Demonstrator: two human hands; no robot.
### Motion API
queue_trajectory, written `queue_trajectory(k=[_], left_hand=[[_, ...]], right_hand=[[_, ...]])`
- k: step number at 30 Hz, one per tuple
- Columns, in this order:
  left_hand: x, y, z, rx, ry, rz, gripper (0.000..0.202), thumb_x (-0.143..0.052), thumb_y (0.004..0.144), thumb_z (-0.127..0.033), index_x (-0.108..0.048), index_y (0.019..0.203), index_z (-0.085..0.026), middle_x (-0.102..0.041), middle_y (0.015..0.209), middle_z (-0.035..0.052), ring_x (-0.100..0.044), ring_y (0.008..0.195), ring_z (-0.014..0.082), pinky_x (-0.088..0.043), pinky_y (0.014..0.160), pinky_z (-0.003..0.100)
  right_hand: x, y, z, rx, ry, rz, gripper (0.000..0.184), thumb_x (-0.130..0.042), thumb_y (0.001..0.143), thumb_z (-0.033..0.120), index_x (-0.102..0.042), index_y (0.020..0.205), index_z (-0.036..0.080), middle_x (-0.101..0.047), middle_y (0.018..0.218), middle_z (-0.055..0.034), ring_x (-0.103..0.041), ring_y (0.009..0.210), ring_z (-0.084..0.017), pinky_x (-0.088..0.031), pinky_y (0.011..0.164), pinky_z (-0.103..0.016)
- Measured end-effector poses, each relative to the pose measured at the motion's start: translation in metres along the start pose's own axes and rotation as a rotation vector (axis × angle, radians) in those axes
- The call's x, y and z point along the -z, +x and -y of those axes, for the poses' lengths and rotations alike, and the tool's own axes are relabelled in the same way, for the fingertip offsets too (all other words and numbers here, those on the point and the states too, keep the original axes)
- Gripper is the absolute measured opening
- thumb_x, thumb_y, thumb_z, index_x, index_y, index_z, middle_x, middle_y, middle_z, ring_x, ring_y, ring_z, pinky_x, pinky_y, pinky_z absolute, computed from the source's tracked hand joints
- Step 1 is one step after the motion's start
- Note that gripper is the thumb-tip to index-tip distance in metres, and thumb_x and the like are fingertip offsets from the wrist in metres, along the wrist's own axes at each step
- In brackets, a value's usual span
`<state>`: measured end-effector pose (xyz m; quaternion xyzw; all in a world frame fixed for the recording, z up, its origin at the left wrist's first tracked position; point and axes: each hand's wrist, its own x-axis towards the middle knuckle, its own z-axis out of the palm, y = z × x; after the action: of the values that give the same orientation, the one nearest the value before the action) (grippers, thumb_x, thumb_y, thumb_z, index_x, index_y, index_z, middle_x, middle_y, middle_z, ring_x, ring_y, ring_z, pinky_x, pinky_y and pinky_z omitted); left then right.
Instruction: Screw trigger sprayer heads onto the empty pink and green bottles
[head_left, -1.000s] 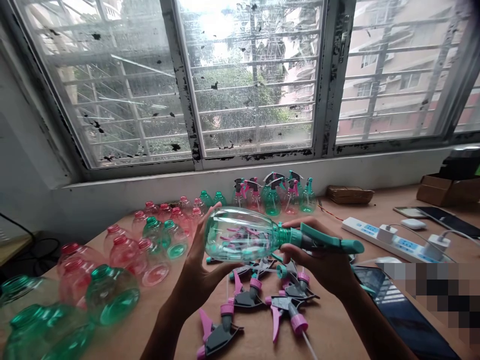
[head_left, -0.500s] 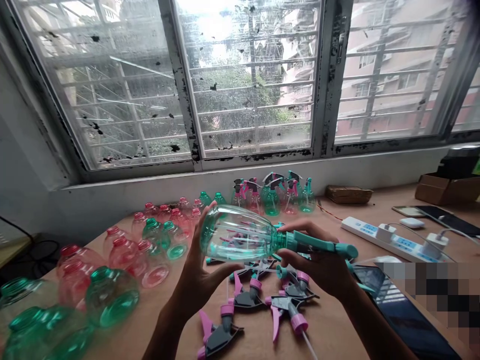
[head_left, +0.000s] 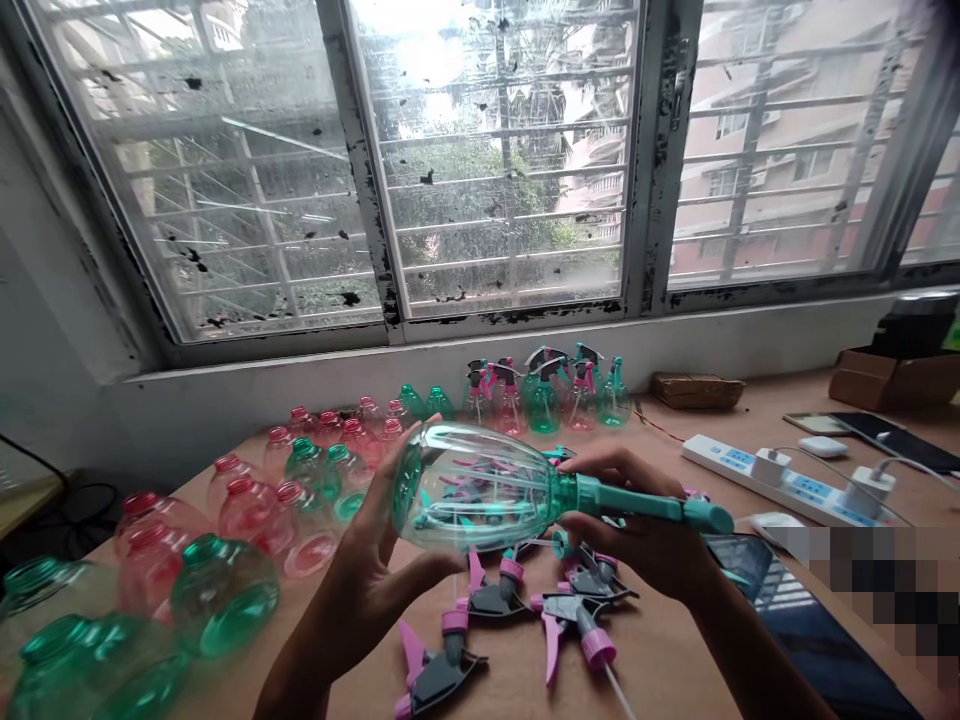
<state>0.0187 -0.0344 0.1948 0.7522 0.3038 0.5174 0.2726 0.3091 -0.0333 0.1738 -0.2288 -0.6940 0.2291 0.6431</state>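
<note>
A clear green spray bottle [head_left: 480, 485] lies sideways in the air between my two hands, base to the left. My left hand [head_left: 375, 560] wraps its base end, thumb below and fingers behind. At the neck, my right hand [head_left: 637, 530] grips the teal trigger sprayer [head_left: 645, 500], whose collar meets the bottle's mouth. The sprayer's tube shows through the clear wall. Beneath the bottle, loose grey-and-pink trigger sprayers [head_left: 499, 595] lie on the brown tabletop [head_left: 517, 690], along with some teal ones.
Open red bottles [head_left: 244, 505] and green bottles [head_left: 225, 595] stand at the left. Several bottles with sprayers fitted [head_left: 544, 395] stand by the window wall. To the right are a power strip [head_left: 780, 480], a dark tablet [head_left: 810, 620], phones [head_left: 892, 440] and a cardboard box [head_left: 892, 378].
The bottle has shifted slightly down and its sprayer has rolled about the bottle's long axis. My left hand has moved a little left and down; my right hand's grip has turned with the sprayer.
</note>
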Motion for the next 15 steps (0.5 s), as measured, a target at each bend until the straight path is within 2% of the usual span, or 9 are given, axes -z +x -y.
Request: queue_trajectory(k=[5, 9, 12, 15], left_hand=[[0.011, -0.010, 0.001, -0.117, 0.205, -0.012, 0.104, -0.093, 0.083, -0.039, -0.034, 0.168, -0.050, -0.041, 0.178, 0.0004, -0.038, 0.163, 0.0378, -0.040, 0.126, 0.054], [0.013, -0.011, -0.006, -0.229, 0.276, -0.026, 0.103, -0.087, 0.091, -0.032, -0.024, 0.171, -0.047, -0.044, 0.176, 0.0041, -0.042, 0.161, 0.0370, -0.044, 0.124, 0.054], [0.008, -0.007, -0.011, -0.244, 0.273, 0.028, 0.114, -0.090, 0.087, -0.033, -0.018, 0.174, -0.040, -0.039, 0.178, 0.0098, -0.031, 0.166, 0.0397, -0.031, 0.131, 0.061], [0.003, -0.004, -0.013, -0.243, 0.197, 0.024, 0.124, -0.096, 0.078, -0.047, -0.018, 0.174, -0.040, -0.034, 0.181, 0.0097, -0.021, 0.170, 0.0405, -0.014, 0.136, 0.065]], right_hand=[[0.000, -0.003, 0.011, 0.022, -0.039, 0.029, 0.042, -0.094, 0.078, 0.011, -0.075, 0.109, 0.032, -0.081, 0.077, 0.0067, -0.076, 0.059, -0.011, -0.056, 0.054, -0.013], [-0.001, -0.009, 0.016, 0.023, -0.020, 0.010, 0.043, -0.095, 0.081, 0.015, -0.074, 0.114, 0.034, -0.083, 0.082, 0.0062, -0.076, 0.061, -0.012, -0.058, 0.056, -0.014], [0.000, -0.011, 0.017, 0.021, -0.024, 0.012, 0.043, -0.092, 0.082, 0.012, -0.074, 0.113, 0.035, -0.082, 0.079, 0.0071, -0.075, 0.061, -0.013, -0.058, 0.055, -0.015], [0.002, -0.012, 0.017, 0.008, -0.051, 0.055, 0.047, -0.090, 0.083, 0.008, -0.073, 0.116, 0.036, -0.082, 0.083, 0.0062, -0.077, 0.065, -0.015, -0.060, 0.057, -0.016]])
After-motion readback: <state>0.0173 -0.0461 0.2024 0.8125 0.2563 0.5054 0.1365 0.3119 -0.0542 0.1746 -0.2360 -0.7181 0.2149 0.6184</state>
